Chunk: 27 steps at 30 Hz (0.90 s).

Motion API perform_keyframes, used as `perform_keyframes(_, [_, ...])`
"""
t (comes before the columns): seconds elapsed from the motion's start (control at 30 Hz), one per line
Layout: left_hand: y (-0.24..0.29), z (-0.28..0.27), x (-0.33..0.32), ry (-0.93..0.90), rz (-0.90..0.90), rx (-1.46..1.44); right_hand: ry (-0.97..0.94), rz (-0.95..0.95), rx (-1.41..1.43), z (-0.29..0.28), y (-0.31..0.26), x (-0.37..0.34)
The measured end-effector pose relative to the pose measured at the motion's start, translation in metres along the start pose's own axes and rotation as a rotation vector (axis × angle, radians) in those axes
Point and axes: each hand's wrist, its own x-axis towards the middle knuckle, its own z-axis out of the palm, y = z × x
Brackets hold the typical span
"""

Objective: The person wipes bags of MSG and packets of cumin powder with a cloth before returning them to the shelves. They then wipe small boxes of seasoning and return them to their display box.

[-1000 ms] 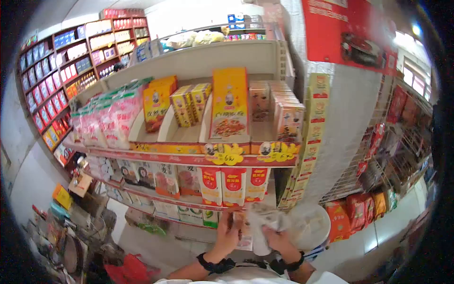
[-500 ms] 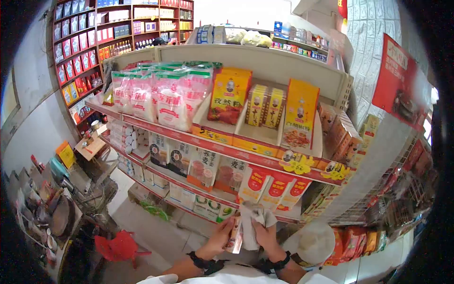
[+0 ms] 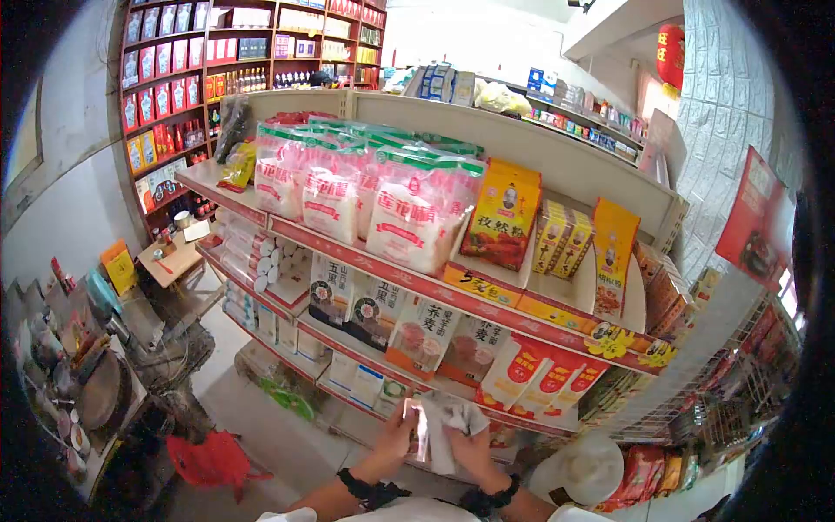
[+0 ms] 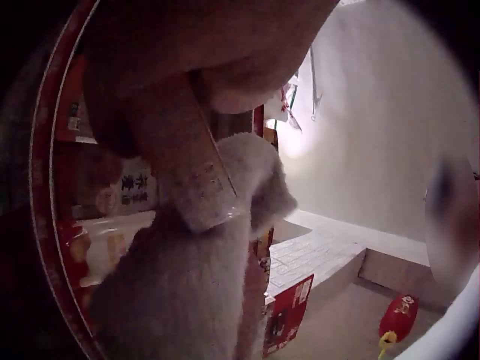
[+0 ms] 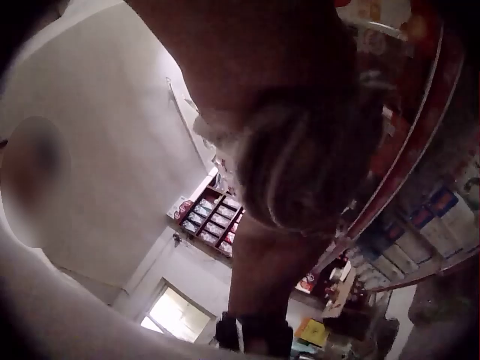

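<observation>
Low in front of the shelf, my left hand [image 3: 394, 440] holds a slim small box [image 3: 421, 431], its shiny side catching the light. A greyish-white cloth [image 3: 442, 444] is bunched in my right hand [image 3: 472, 454], right beside the box. In the left wrist view, fingers wrap the upper part of the box [image 4: 196, 176], and its lower end overlaps the fluffy cloth [image 4: 202, 277]. Dark folds of the cloth [image 5: 289, 169] show at the right hand in the right wrist view, where the fingers are mostly in shadow.
Ahead stands a shelf unit with white-and-pink bags [image 3: 413, 217], yellow seasoning packets [image 3: 503, 213] and small boxes [image 3: 663, 287] on top. Noodle packs [image 3: 422, 335] fill the tier below. A white round lid [image 3: 578, 470] is at lower right, a red stool [image 3: 209, 459] at lower left.
The head view has turned left, so the shelf goods sit further right in it. Both hands keep the box and cloth together, the box now tilted to catch light.
</observation>
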Motion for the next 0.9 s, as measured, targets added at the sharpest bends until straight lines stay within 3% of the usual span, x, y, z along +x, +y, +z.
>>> perform_keyframes(0.03, [-0.009,-0.01,0.002,-0.117,-0.115,-0.047,0.004,-0.012,-0.001,0.008,-0.003,0.007])
perform_keyframes(0.07, [-0.004,-0.016,0.004,-0.084,-0.176,0.087,0.058,-0.098,0.005,0.016,-0.005,0.017])
perform_keyframes(0.13, [0.034,-0.019,-0.01,-0.13,-0.131,0.069,0.113,-0.199,0.011,0.028,0.009,0.035])
perform_keyframes(0.17, [0.047,-0.025,-0.013,-0.165,-0.104,0.051,0.175,-0.122,-0.017,0.03,0.038,0.042])
perform_keyframes(0.23, [-0.008,-0.088,0.013,-0.26,-0.179,0.191,0.228,-0.04,-0.045,0.034,0.046,0.045])
perform_keyframes(0.3, [0.004,-0.115,0.02,-0.392,0.331,0.539,-0.115,0.305,-0.16,0.038,0.014,0.043])
perform_keyframes(0.33, [0.026,-0.126,0.016,-0.45,0.004,0.499,-0.051,0.206,-0.345,0.04,0.06,0.042])
perform_keyframes(0.37, [0.046,-0.13,0.01,-0.458,0.011,0.498,-0.042,0.202,-0.348,0.045,0.054,0.04])
perform_keyframes(0.43, [0.069,-0.138,0.007,-0.35,-0.074,0.566,-0.188,0.327,-0.384,0.054,0.026,0.026])
perform_keyframes(0.47, [0.072,-0.146,0.008,-0.356,-0.064,0.565,-0.313,0.228,-0.123,0.054,0.012,0.023])
perform_keyframes(0.5, [0.073,-0.155,0.009,-0.291,-0.015,0.537,-0.307,0.219,-0.129,0.054,0.011,0.018])
perform_keyframes(0.57, [0.07,-0.172,0.015,-0.23,0.039,0.502,-0.307,0.332,-0.343,0.053,0.014,0.005])
perform_keyframes(0.6, [0.066,-0.18,0.018,-0.233,0.003,0.468,-0.311,0.481,-0.46,0.073,-0.044,-0.004])
perform_keyframes(0.63, [0.061,-0.185,0.021,-0.237,-0.037,0.435,-0.305,0.485,-0.461,0.078,-0.025,-0.006])
perform_keyframes(0.67, [0.081,-0.177,0.015,-0.268,0.084,0.655,-0.25,0.413,-0.38,0.081,0.01,-0.009])
perform_keyframes(0.7, [0.083,-0.17,0.01,-0.274,0.08,0.651,-0.194,0.343,-0.301,0.093,0.003,-0.013])
perform_keyframes(0.77, [0.083,-0.16,0.004,-0.172,0.097,0.601,-0.104,0.405,-0.175,0.11,-0.008,-0.015])
perform_keyframes(0.83, [0.078,-0.167,0.006,-0.161,0.078,0.586,0.019,0.262,-0.034,0.115,-0.007,-0.006])
perform_keyframes(0.9, [0.055,-0.192,0.009,-0.148,0.057,0.578,0.125,0.235,0.043,0.104,0.026,0.006])
